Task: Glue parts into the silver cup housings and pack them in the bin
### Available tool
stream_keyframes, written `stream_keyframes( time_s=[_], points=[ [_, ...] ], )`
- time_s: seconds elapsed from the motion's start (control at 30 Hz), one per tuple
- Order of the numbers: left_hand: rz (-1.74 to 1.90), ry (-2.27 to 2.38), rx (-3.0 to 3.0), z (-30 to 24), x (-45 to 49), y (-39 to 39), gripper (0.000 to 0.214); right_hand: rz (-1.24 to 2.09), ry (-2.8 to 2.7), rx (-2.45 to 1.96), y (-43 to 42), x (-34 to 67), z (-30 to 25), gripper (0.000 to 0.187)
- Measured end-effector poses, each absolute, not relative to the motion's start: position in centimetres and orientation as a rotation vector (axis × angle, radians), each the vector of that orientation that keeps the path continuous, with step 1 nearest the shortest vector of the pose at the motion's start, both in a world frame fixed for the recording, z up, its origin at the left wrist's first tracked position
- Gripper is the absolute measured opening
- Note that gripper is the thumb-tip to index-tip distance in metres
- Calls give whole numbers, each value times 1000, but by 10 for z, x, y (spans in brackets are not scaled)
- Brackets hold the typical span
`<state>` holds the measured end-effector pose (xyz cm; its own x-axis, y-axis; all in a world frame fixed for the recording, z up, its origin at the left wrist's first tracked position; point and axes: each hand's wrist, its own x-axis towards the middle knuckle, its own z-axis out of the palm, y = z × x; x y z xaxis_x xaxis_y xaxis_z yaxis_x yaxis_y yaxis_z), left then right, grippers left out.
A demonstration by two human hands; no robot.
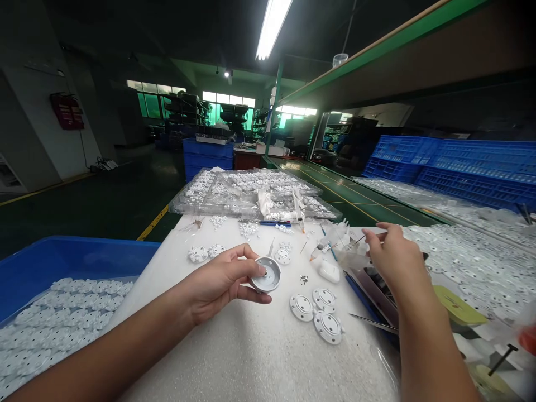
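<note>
My left hand [224,282] is closed around a round white plastic cup-shaped part [266,275], holding it just above the white table [251,357] with its hollow side up. My right hand [391,254] reaches out to the right, its fingers pinched on a thin dark stick-like tool [358,241] over a heap of small items. Three finished white discs [318,312] lie between my forearms. A white oval piece [329,272] lies close to the right hand.
A blue bin [62,262] full of white discs stands at the left. Clear plastic trays [251,192] of white parts sit at the far end. Blue crates [460,164] and more white parts fill the right side. Tweezers [372,322], syringes and a yellow-green pad [458,304] lie nearby.
</note>
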<state>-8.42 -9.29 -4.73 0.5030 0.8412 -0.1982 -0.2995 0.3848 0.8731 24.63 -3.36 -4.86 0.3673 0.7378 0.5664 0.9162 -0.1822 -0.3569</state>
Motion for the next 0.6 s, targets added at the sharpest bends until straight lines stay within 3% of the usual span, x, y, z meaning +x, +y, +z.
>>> stream_keyframes(
  time_s=[0.1, 0.23, 0.47, 0.6],
  points=[
    [852, 764, 975, -45, -84, -94, 23, -341, -1425, -1930, -39, 233, -44, 55],
    [948, 839, 1139, -42, -83, -95, 23, -382, -1453, -1693, -46, 211, -40, 34],
    [1109, 969, 1543, -44, -84, -97, 22, 645, -1863, -1035, -79, 142, -44, 32],
    [1077, 918, 1593, -46, -84, -98, 24, 820, -2035, -988, -96, 112, -51, 28]
  ],
)
